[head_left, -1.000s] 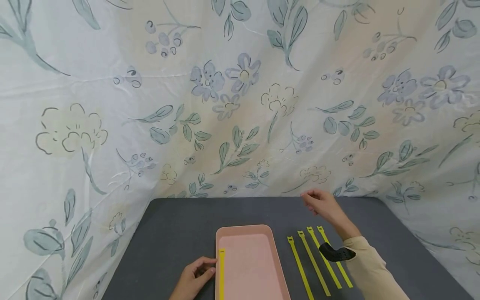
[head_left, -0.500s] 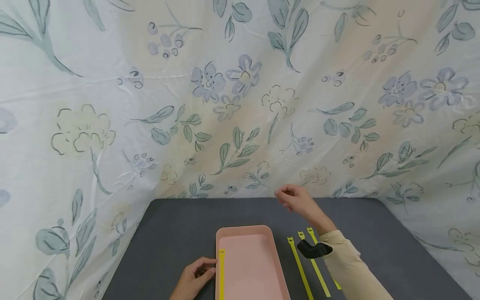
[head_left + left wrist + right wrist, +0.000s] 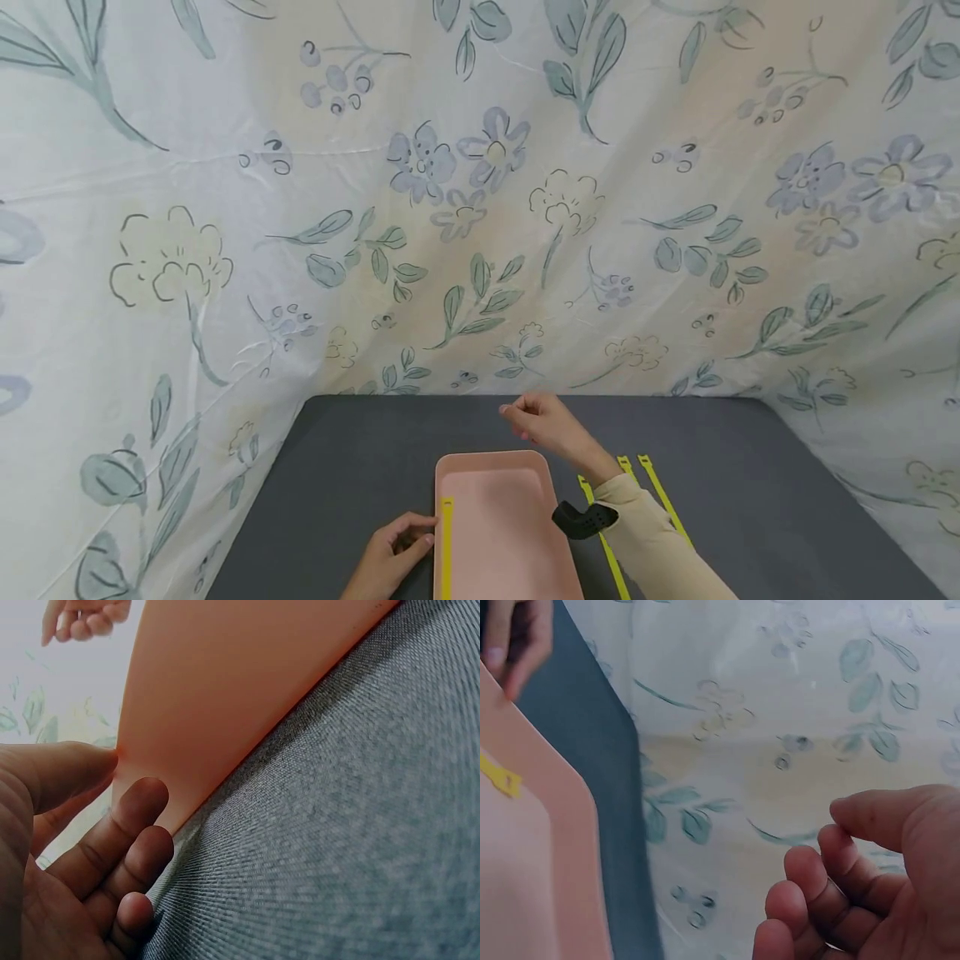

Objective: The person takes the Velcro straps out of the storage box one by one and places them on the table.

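My left hand rests at the left side of a pink tray, thumb and index fingertips right at its rim. In the left wrist view the other fingers are loosely bent beside the tray's outer wall. Inside the tray, along its left edge, lies a yellow strap with a slotted head. My right hand is raised over the tray's far end. Its fingers are loosely curled, thumb close to the index fingertip, and nothing shows between them.
Several more yellow straps lie side by side right of the tray, partly hidden by my right sleeve. A black wrist mount sits at the cuff. Behind the dark grey table hangs a floral cloth.
My right hand has moved left, from above the straps to over the tray's far end, rising slightly and then lowering. The left hand and tray stay put.
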Action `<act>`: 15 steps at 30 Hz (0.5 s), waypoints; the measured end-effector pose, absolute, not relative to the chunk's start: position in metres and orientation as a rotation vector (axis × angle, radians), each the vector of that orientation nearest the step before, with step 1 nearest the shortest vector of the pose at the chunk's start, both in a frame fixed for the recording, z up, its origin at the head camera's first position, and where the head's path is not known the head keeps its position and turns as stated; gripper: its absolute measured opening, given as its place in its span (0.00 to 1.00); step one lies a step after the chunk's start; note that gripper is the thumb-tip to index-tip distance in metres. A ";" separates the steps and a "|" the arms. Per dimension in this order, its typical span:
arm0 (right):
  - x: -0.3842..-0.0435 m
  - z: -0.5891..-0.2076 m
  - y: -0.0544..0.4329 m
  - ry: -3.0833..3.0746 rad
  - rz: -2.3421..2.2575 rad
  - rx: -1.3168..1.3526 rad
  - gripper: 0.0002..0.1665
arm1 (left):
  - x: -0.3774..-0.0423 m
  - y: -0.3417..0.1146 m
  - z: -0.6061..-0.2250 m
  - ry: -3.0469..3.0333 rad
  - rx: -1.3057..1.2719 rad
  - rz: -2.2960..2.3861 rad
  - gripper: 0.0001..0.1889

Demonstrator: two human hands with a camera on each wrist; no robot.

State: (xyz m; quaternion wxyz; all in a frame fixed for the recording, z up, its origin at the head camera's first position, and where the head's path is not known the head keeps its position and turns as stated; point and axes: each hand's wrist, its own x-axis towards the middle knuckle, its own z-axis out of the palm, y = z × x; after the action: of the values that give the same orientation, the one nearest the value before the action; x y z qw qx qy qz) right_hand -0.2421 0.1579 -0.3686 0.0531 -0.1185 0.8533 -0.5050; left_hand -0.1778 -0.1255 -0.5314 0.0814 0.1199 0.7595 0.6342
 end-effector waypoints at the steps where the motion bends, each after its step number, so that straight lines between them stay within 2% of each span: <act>1: -0.241 -0.372 0.154 2.582 -1.534 -0.378 0.18 | -0.178 -0.126 -0.531 2.272 0.357 1.895 0.17; 9: -0.237 -0.394 0.134 2.532 -1.510 -0.454 0.17 | -0.177 -0.126 -0.532 2.264 0.348 1.897 0.18; 15: -0.231 -0.409 0.124 2.503 -1.497 -0.416 0.15 | -0.176 -0.126 -0.530 2.308 0.325 1.858 0.18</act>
State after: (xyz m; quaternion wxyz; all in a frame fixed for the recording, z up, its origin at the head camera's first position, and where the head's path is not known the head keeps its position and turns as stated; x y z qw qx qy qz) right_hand -0.2307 0.1239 -0.4085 0.0975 -0.1406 0.8455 -0.5058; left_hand -0.1763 -0.1259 -0.5303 0.0806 0.1087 0.7718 0.6213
